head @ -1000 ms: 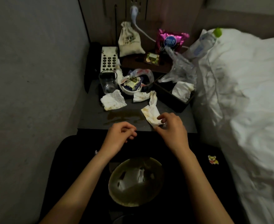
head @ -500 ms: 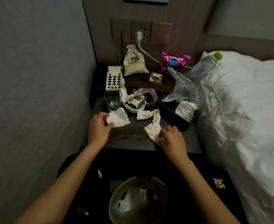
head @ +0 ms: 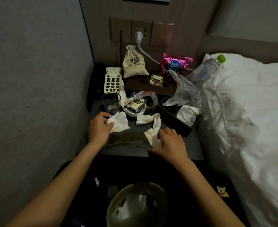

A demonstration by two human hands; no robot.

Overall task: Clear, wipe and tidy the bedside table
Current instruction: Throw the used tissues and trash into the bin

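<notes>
Beyond your hands, a sachet (head: 135, 102) reads "CHALI". Your left hand (head: 98, 128) pinches a crumpled tissue (head: 119, 122); your right hand (head: 169, 142) grips a stained tissue (head: 152, 134).

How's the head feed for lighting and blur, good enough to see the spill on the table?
Head view: dim and underexposed; the spill shows only as a faint sheen on the dark bedside table; white bedding is brightest; wide-angle bends the wall edges; no strong motion blur.

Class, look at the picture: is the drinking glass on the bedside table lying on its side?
No. The glass stands upright beside the white bowl, its open rim facing up.
</notes>
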